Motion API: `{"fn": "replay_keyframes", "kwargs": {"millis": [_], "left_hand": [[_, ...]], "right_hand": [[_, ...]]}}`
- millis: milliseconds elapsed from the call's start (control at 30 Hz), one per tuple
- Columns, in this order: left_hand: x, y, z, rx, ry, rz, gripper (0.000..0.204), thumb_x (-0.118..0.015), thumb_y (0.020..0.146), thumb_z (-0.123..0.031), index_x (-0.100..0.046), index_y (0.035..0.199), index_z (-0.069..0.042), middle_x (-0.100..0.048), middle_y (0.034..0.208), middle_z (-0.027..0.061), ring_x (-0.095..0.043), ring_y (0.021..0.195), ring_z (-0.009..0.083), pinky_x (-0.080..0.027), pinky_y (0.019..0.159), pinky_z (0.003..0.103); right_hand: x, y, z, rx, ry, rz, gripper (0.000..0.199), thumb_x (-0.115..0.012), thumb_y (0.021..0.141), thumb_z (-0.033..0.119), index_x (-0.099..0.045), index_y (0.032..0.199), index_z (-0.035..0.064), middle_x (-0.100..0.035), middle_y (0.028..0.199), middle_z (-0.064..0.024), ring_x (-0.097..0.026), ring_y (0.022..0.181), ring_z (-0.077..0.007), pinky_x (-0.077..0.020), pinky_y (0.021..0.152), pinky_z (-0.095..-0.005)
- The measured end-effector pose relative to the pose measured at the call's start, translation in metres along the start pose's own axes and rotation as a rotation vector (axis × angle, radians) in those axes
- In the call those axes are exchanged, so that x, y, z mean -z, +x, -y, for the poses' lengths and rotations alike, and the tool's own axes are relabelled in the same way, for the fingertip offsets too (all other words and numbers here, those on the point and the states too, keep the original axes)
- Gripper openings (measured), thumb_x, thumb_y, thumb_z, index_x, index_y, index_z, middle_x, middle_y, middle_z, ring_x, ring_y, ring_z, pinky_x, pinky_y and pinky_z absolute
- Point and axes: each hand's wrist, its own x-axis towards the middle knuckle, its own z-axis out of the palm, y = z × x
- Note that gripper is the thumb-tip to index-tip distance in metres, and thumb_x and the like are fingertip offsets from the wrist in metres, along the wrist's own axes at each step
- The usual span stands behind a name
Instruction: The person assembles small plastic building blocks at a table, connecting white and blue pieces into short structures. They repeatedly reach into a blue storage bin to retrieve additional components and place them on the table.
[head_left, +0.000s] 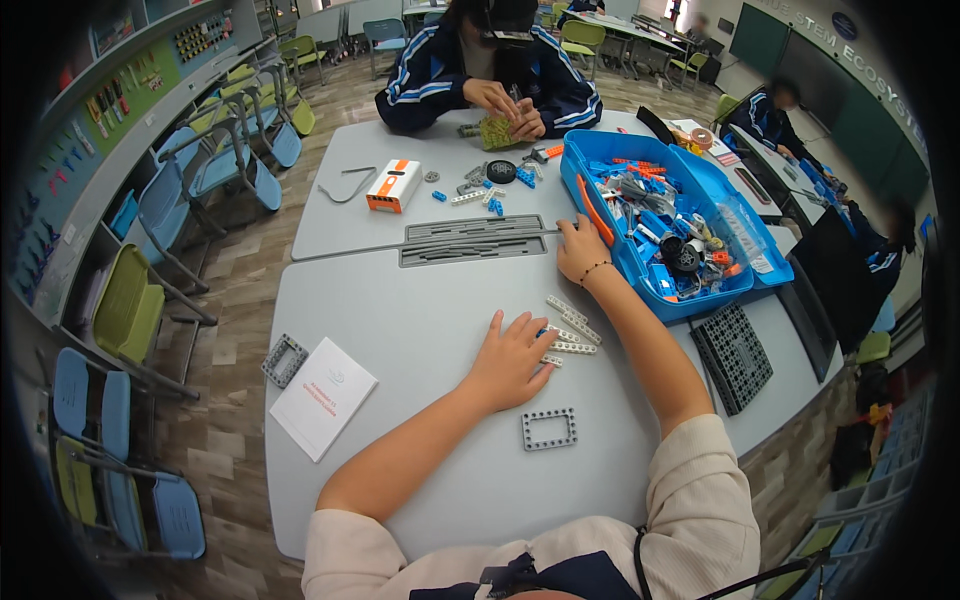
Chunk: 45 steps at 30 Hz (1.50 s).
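Observation:
My left hand (508, 360) lies on the grey table with its fingers spread. Its fingertips touch or nearly touch several white perforated building beams (574, 318). A grey rectangular frame piece (549, 429) is just below that hand. Farther off, my right hand (583, 252) has curled fingers beside the orange handle (594, 212) of a blue storage box (640, 292). What those fingers hold, if anything, is hidden. The box is full of mixed blue, white, grey and orange building parts, with a black wheel (683, 256) among them.
A white booklet (324, 398) and another grey frame (285, 361) lie at the left. Across the table, a person handles a yellowish-green piece (497, 133) near an orange-and-white block (395, 186) and loose parts. A black perforated plate (733, 357) and a dark laptop (815, 310) are at the right.

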Motion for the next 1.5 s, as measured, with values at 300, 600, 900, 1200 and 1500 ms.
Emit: {"fn": "replay_keyframes", "kwargs": {"millis": [300, 600, 900, 1200, 1500], "left_hand": [[-0.002, 0.002, 0.002, -0.049, -0.024, 0.002, 0.055, -0.052, 0.089, -0.031, -0.039, 0.141, -0.016, -0.037, 0.148, 0.0069, -0.03, 0.138, 0.0295, -0.02, 0.109, 0.06], [0.0, 0.002, 0.002, -0.051, -0.071, -0.015, 0.055, -0.052, 0.089, -0.03, -0.039, 0.141, -0.017, -0.038, 0.147, 0.0075, -0.031, 0.138, 0.0295, -0.019, 0.109, 0.06], [-0.002, 0.002, 0.002, -0.055, -0.011, -0.04, 0.053, -0.052, 0.09, -0.032, -0.043, 0.138, -0.014, -0.041, 0.144, 0.008, -0.035, 0.135, 0.0294, -0.024, 0.106, 0.06], [-0.005, 0.001, 0.002, -0.042, -0.051, -0.066, 0.054, -0.056, 0.087, -0.032, -0.044, 0.136, -0.012, -0.042, 0.142, 0.0109, -0.034, 0.135, 0.0301, -0.024, 0.106, 0.061], [-0.005, 0.001, 0.003, -0.039, -0.075, -0.05, 0.052, -0.054, 0.088, -0.033, -0.044, 0.135, -0.012, -0.04, 0.142, 0.0118, -0.035, 0.134, 0.0306, -0.026, 0.104, 0.061]], "right_hand": [[-0.002, -0.003, -0.001, -0.035, -0.027, 0.129, 0.03, -0.057, 0.085, 0.019, -0.058, 0.109, 0.0018, -0.053, 0.116, -0.0172, -0.05, 0.113, -0.0337, -0.0495, 0.089, -0.0405], [-0.02, 0.031, 0.0, 0.012, -0.221, -0.064, 0.024, -0.058, 0.08, 0.01, -0.06, 0.102, -0.0002, -0.057, 0.111, -0.0153, -0.054, 0.108, -0.032, -0.0496, 0.089, -0.0386], [-0.013, 0.014, 0.006, 0.031, -0.296, 0.005, 0.014, -0.058, 0.08, 0.008, -0.062, 0.092, 0.0028, -0.061, 0.098, -0.0138, -0.06, 0.098, -0.0281, -0.0548, 0.075, -0.0347], [0.054, -0.003, 0.044, 0.127, 0.091, 0.074, 0.03, -0.06, 0.079, 0.018, -0.061, 0.105, 0.0042, -0.061, 0.101, -0.0156, -0.061, 0.097, -0.0327, -0.0526, 0.079, -0.0413], [-0.029, 0.125, 0.094, -0.01, 0.026, 0.34, 0.051, -0.06, 0.085, 0.045, -0.055, 0.127, 0.0169, -0.048, 0.126, -0.0167, -0.056, 0.11, -0.0336, -0.0491, 0.088, -0.0451]]}}
